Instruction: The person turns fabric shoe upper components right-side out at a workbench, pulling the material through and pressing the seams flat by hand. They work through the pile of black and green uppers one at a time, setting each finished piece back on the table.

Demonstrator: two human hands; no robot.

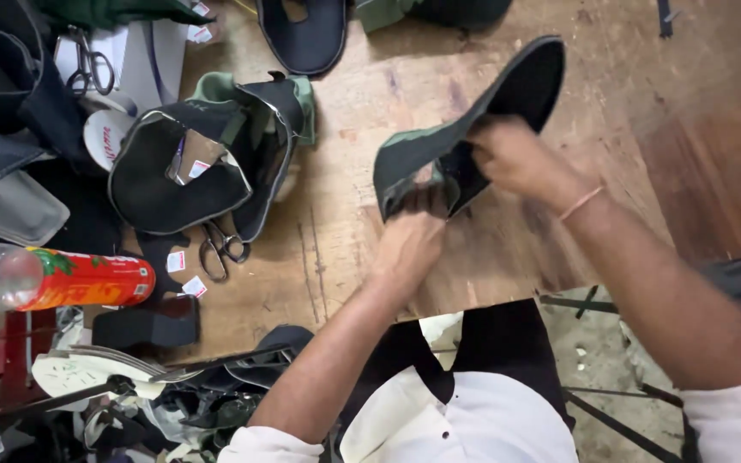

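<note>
Far left: clear plastic bottle [45,279] with a red label, lying on its side past the edge of the wooden table [345,249]. Just above, scissors [89,69] resting on a white box [143,56]. Can't tell what's inside the box, top hidden under dark fabric.

Next over: stack of cut shoe uppers [195,159], black with green lining and pale edging, flat on the table. Second pair of scissors [220,247] right below the stack, small white-and-red tags [183,273] scattered beside it.

Middle: left hand [409,244] closed tight on the lower end of the shoe upper [465,129], fingers curled around the bunched fabric. Upper held up above the table, not touching it. Dark, nearly black inside, olive green on the outer face, rounded tip pointing up and right, a bit blurred.

Right: right hand [516,159] clamped on the middle of the same upper, fingers pinching the edge, thin orange thread around the wrist. Bare reddish-brown tabletop beyond.
</note>
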